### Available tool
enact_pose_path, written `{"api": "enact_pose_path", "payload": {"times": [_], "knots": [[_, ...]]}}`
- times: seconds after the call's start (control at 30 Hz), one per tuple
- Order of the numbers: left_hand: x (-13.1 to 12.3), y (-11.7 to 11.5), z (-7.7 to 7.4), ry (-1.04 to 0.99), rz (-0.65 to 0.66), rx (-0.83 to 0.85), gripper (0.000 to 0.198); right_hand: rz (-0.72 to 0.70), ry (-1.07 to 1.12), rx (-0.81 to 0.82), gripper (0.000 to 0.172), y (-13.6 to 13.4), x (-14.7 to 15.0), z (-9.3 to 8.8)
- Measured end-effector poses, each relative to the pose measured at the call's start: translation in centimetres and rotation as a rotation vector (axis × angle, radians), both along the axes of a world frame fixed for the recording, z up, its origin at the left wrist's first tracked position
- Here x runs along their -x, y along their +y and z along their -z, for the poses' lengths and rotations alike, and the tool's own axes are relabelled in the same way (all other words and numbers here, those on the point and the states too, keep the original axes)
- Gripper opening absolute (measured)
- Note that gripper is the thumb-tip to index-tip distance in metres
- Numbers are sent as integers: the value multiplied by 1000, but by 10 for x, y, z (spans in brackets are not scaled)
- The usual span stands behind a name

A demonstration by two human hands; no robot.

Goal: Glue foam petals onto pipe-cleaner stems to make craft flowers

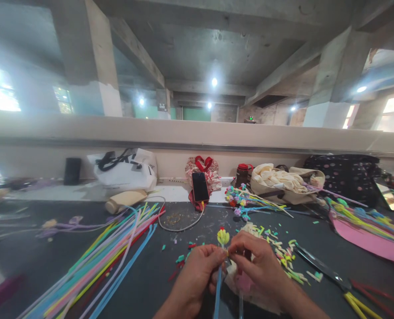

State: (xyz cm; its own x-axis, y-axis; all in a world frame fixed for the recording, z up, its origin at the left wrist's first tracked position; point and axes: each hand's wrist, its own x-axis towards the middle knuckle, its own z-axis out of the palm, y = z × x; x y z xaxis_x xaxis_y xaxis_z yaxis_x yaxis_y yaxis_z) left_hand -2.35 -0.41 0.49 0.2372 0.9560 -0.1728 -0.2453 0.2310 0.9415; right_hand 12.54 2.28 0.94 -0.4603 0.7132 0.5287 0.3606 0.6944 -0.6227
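Note:
Low in the middle of the view, my left hand (pixel 201 270) is closed around a flower (pixel 223 237) made of pipe cleaners, with a yellow head, a red tip and a blue stem (pixel 218 292) hanging below. My right hand (pixel 258 254) pinches close beside the base of the yellow head, its fingertips nearly meeting my left thumb. Whatever small piece sits between the right fingertips is too small to make out. Beneath my right hand lies a crumpled, pale wrapping (pixel 241 283), partly hidden.
Long coloured pipe cleaners (pixel 107 266) lie at left. Cut pieces (pixel 288 261) and scissors (pixel 323 268) are at right. Finished flowers (pixel 241 201) lie behind my hands, near a phone (pixel 200 187) on a cable. Bags, including a white one (pixel 126 170), line the low wall.

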Motion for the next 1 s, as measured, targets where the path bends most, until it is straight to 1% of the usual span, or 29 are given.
{"api": "enact_pose_path", "payload": {"times": [0.13,0.27,0.4,0.57,0.77,0.9,1.0], "knots": [[0,1,-1,97,-59,12,31,-50,-32,-52,10,0,-7,-8],[0,1,-1,233,-95,12,26,-49,5,-50,11,6,-16,-15],[-2,-2,-3,289,-126,-40,24,-76,-48,-63,11,11,-19,-14],[-3,-2,-5,395,-105,-74,22,-71,-155,-170,10,12,-20,-12],[-1,4,6,421,-113,-107,22,-37,-246,-274,10,11,-20,-14],[0,6,13,416,-104,-140,22,-27,-275,-298,11,10,-20,-14],[1,6,15,450,-88,-180,21,-19,-300,-314,11,9,-19,-14]]}}
